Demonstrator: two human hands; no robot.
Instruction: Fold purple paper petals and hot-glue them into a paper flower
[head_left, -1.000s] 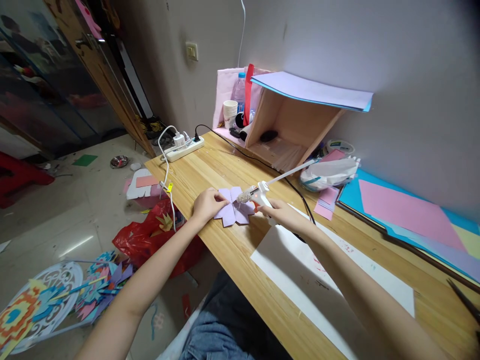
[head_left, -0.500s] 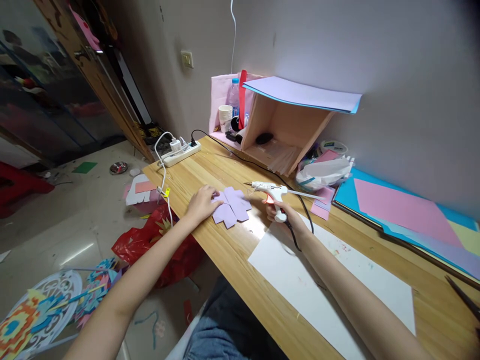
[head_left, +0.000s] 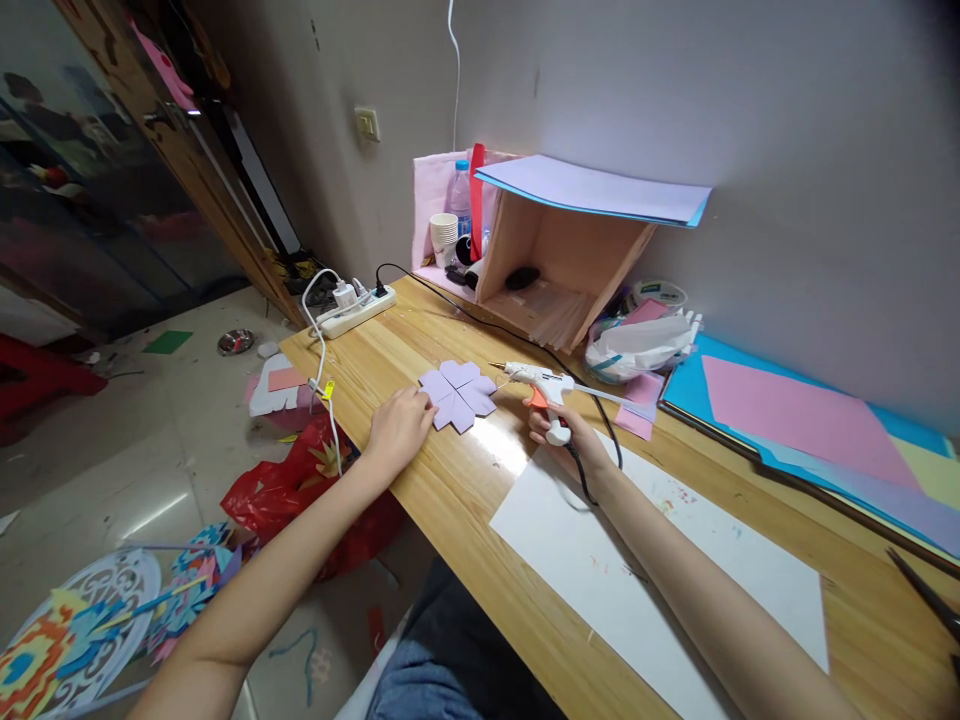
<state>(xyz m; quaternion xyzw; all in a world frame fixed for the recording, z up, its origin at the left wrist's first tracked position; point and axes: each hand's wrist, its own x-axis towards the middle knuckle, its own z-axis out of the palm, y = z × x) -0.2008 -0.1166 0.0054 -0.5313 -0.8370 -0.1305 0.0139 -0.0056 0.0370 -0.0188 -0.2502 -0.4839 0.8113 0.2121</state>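
A purple paper flower (head_left: 459, 394) with several petals lies flat on the wooden table, dark seams crossing at its middle. My left hand (head_left: 401, 428) rests at its lower left edge, fingers bent and closed at the petals; some fingertips are hidden. In my right hand (head_left: 559, 425) is a white hot glue gun (head_left: 538, 380) with an orange trigger, my fingers wrapped around its handle. Its metal tip points left, just beyond the flower's right side and apart from it. A clear glue stick (head_left: 611, 396) sticks out of its back.
Under my right forearm lies a white sheet (head_left: 660, 570). A power strip (head_left: 356, 312) sits at the far left edge, its black cable running to the glue gun. Behind stand a pink box shelf (head_left: 577, 245) and a plastic bag (head_left: 637, 345). Coloured paper (head_left: 810, 415) is stacked right; scissors (head_left: 922, 595) lie near.
The flower has turned on the table, and its seams now show as a cross. My left hand has drawn back from over the petals to their edge. My right hand still holds the glue gun.
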